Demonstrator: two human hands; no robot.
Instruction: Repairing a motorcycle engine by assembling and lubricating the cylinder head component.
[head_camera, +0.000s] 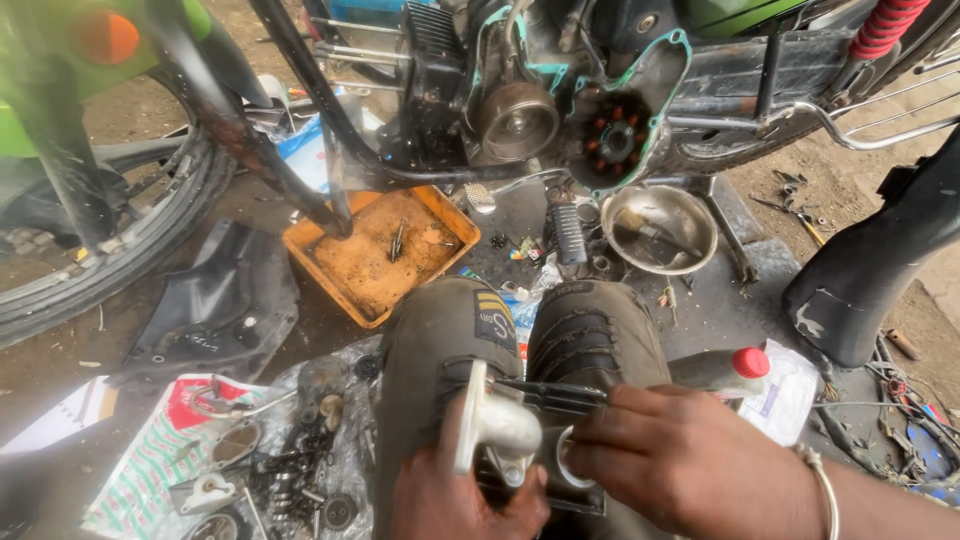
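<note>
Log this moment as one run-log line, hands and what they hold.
left hand: holds pale metal part | right hand: on dark finned block | orange tray, metal bowl ahead

Daylit bare dirt floor (130, 130) surrounds a stripped motorcycle engine (520, 90); dark oily ground (720, 310) lies just below it.

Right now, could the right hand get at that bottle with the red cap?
Probably yes: the bottle lies just beyond the right hand with nothing between them, though that hand is busy on the dark engine part.
</note>
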